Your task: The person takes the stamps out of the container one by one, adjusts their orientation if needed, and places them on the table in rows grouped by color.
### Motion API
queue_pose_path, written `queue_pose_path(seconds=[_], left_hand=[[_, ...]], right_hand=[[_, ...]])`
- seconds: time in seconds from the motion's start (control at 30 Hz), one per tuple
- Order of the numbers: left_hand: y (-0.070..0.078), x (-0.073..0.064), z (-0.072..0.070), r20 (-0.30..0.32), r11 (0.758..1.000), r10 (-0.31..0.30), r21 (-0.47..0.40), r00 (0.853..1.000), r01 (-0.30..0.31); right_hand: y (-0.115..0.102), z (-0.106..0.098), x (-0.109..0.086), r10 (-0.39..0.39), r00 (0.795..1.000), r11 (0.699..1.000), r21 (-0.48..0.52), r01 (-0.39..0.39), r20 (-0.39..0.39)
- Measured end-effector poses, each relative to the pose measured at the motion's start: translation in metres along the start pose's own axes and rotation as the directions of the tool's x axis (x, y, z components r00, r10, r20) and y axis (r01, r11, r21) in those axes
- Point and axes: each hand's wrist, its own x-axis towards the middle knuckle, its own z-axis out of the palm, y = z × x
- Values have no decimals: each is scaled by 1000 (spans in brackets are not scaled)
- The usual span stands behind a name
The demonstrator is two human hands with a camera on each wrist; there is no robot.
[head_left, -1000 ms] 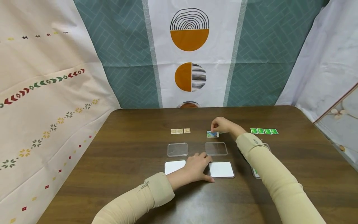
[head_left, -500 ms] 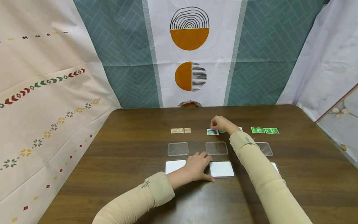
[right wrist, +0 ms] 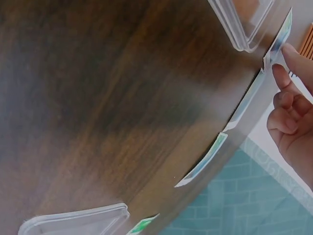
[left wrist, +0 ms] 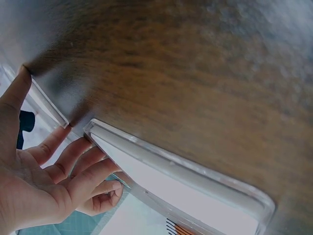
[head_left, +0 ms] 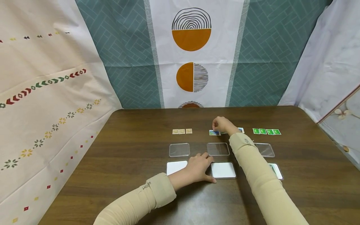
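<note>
My left hand [head_left: 198, 167] lies between two shallow clear cases with white inserts. Thumb and index finger span the left end of the middle case [head_left: 223, 170], fingertips at its corners; the left wrist view shows this too. The other fingers are beside the left case [left wrist: 166, 166]. At the far side of the table, my right hand [head_left: 223, 124] has thumb and index finger at the end of a small blue-green postage stamp [head_left: 215, 132], its other fingers curled. More stamps of that kind [right wrist: 203, 161] lie in a row, partly hidden by the hand in the head view.
Three tan stamps [head_left: 182, 131] lie left of the right hand, several green stamps [head_left: 266, 131] to its right. Clear lids [head_left: 179, 150] [head_left: 218, 149] [head_left: 264, 150] form a row before the stamps. The right case [head_left: 276, 171] holds a white insert with a green picture, partly behind the right sleeve.
The right forearm and wrist have swung left, uncovering the right lid, part of the right case and another blue stamp. The left hand stays in place.
</note>
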Motion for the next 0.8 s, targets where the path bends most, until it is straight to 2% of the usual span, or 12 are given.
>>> queue_pose_path(seconds=[0.33,0.8], left_hand=[[0,-1,-1,-12,1000,1,10,1000,-1],[0,1,0,0,1000,-3,12,1000,3]], right_hand=[[2,2,0,11,1000,1000,-15,-12,-25],[5,-3,-6,2,1000,1000,-12,-2,-22]])
